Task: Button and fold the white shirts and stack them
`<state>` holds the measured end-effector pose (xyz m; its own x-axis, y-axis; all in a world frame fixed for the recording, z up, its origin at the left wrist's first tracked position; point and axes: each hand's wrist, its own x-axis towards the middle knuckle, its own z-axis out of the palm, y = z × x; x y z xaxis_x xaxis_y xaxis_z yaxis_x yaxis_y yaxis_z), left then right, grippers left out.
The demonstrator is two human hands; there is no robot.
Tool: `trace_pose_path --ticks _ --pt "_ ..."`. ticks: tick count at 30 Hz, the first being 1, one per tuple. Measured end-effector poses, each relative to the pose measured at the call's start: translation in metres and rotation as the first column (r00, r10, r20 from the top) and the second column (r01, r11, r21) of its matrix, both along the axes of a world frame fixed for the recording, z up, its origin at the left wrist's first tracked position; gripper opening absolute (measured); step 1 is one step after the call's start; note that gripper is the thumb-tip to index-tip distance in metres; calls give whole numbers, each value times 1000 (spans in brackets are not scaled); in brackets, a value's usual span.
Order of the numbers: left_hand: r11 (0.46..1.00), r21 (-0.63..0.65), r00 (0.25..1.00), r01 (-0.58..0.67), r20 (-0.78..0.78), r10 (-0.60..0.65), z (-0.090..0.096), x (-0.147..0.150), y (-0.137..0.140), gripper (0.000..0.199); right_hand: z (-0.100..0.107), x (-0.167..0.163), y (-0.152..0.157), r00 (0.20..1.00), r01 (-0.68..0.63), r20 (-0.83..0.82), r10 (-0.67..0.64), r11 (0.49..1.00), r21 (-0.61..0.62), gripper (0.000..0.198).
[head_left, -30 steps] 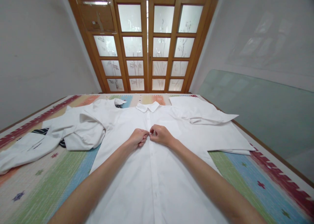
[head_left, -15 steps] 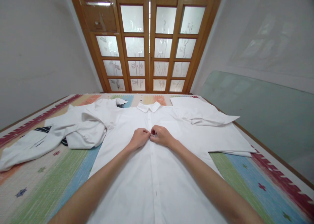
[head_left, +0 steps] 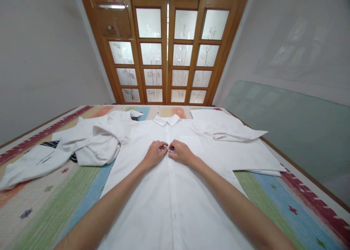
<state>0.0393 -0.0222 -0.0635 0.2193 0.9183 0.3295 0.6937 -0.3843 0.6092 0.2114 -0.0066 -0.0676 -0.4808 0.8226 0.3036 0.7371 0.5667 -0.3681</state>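
Observation:
A white collared shirt [head_left: 153, 206] lies spread face up, its collar [head_left: 166, 120] toward the far side. Along its middle runs the button placket [head_left: 171, 191]. On the upper placket, my left hand [head_left: 156, 151] pinches the cloth edge between thumb and fingers. Close beside it, my right hand [head_left: 179, 151] pinches the same front edge from the other side. The fingertips nearly meet. Whatever button lies between them is too small and covered to make out.
Left of the shirt lies a crumpled white garment [head_left: 95, 144] with black striped parts. Another folded white garment [head_left: 218, 124] rests at the right, by the shirt's sleeve. Under everything is a colourful striped cloth [head_left: 73, 191]. A pale green panel [head_left: 287, 126] leans along the right wall.
The fingers of my left hand have shifted slightly, with the forefinger lifted and a small gap showing above the thumb. My right hand stays nearly in place. The view has tilted a little.

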Motion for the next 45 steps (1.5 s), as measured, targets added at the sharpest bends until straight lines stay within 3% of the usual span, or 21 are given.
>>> trace_pose_path --ticks 7,12,15,22,28,39,45 --pt "999 47 1000 6 -31 -5 -9 -2 4 21 13 -9 -1 988 79 141 -64 992 -103 14" --pt "998 60 998 37 -46 -34 -14 -3 7 23 17 -20 -7 929 109 357 -103 994 3 24" --pt "998 38 998 42 -41 -41 -16 -4 8 23 17 -19 -7 908 110 406 -107 994 16 26" --pt "999 24 999 28 -19 -28 -12 -3 6 22 19 -1 -4 961 9 277 -3 1000 -21 15" --pt "999 18 999 34 -6 -34 -10 -3 4 17 13 15 -6 982 18 187 -12 999 -32 16" --pt "999 16 998 45 -51 -44 -9 -1 2 11 22 22 -16 965 108 249 -78 988 -109 20" --pt "980 152 984 126 -147 -104 -8 0 1 10 20 26 -19 973 118 212 -90 985 -124 22"
